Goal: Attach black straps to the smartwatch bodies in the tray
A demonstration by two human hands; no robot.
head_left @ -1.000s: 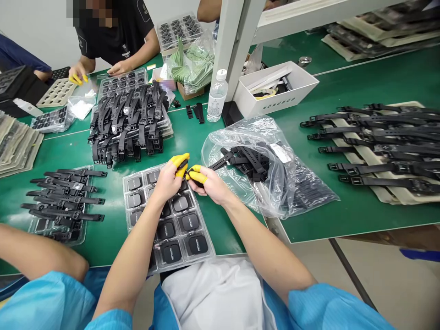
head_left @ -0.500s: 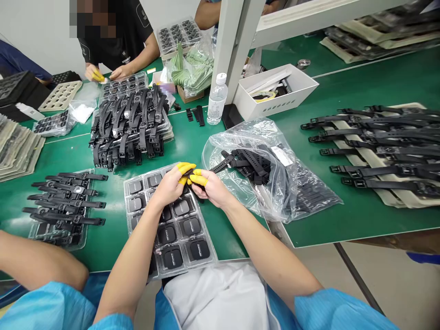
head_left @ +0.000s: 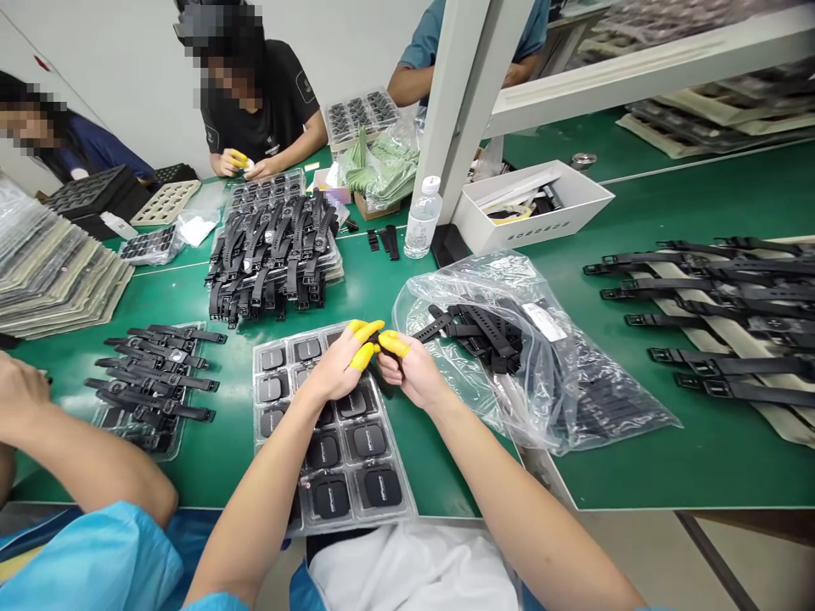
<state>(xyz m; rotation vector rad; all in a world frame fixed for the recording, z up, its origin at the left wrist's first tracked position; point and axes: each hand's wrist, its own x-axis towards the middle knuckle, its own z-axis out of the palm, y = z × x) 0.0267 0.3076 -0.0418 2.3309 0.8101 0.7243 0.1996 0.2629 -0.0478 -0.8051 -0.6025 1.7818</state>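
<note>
Both my hands meet over the upper right edge of a clear plastic tray point(head_left: 407, 502). My left hand point(head_left: 344, 361), with yellow finger cots, pinches a black watch strap point(head_left: 375, 338) that the fingers mostly hide. My right hand point(head_left: 413, 369), also in yellow finger cots, closes on the same strap from the right. Whether a watch body is attached cannot be seen. Square black watch faces point(head_left: 368, 441) with pale printing sit in the tray's compartments. To the right of my right hand lies an open clear bag point(head_left: 598, 382) with loose black watch straps point(head_left: 480, 331).
Strapped watches point(head_left: 273, 246) are piled on trays at the back, with more watches point(head_left: 156, 373) at left and others point(head_left: 732, 305) at right. A water bottle point(head_left: 424, 219) stands by a white post point(head_left: 455, 102) and a white box point(head_left: 535, 208). A co-worker's arm point(head_left: 95, 450) rests at left.
The view has shifted so that the scene sits lower and further right. My hands stay together on the strap, with the finger positions slightly changed.
</note>
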